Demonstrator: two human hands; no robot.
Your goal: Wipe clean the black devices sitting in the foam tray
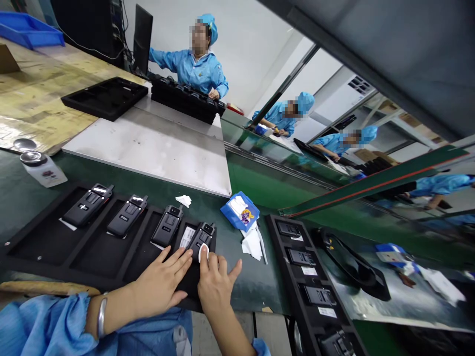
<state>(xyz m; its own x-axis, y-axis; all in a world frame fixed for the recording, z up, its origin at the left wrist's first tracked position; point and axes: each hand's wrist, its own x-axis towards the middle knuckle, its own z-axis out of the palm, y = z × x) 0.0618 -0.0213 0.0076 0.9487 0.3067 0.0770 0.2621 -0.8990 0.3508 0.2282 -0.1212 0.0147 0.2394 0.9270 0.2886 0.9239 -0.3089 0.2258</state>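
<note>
Four black radios [128, 216] seated in a black tray [44, 242], left hand [159, 284] flat on the tray with fingers spread, grasping nothing, right hand [215, 282] pinching a white wipe [203, 252] against the rightmost radio [203, 236], blue wipe pack [240, 211] near the tray.

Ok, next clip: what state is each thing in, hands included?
Left hand: open, flat on the front tray.
Right hand: pinching a white pad against the rightmost radio.
Front tray: four radios lying in its slots.
Blue wipe packet: open, white wipes showing.
Bottle: upright.
Side tray: radios lying in its slots.
</note>
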